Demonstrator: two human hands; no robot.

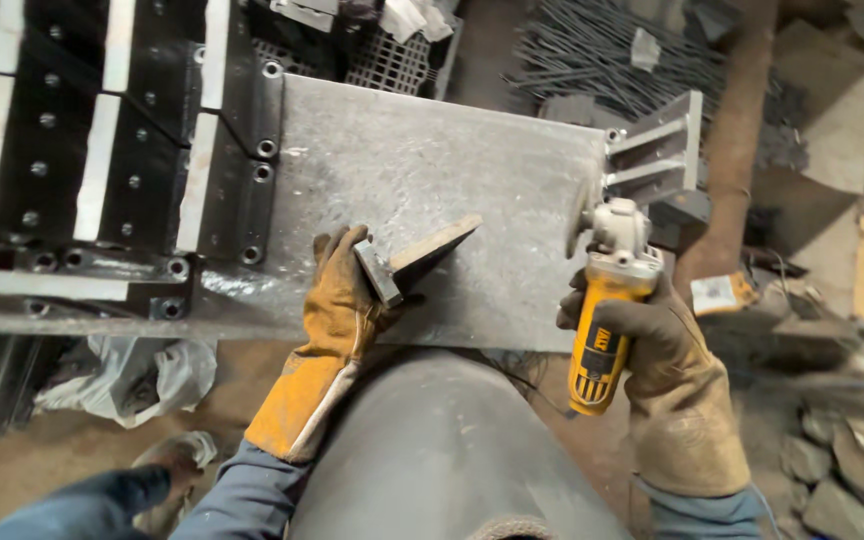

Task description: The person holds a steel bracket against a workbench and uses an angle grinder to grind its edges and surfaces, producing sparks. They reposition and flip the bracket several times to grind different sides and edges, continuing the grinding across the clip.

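Note:
My left hand (337,295), in a tan leather glove, grips a flat dark steel plate (422,255) by its near end and holds it tilted on edge over a grey steel work table (392,160). My right hand (667,345), also gloved, is wrapped around the yellow body of an angle grinder (602,320). The grinder's grey head and disc (597,225) point away from me at the table's right edge, apart from the plate.
Black drilled steel brackets (102,150) with pale edges are stacked at the left. A grey welded bracket (657,150) sits at the table's right corner. A bundle of thin rods (612,60) lies behind. A grey cylinder (432,450) stands below; rubble (832,450) lies at right.

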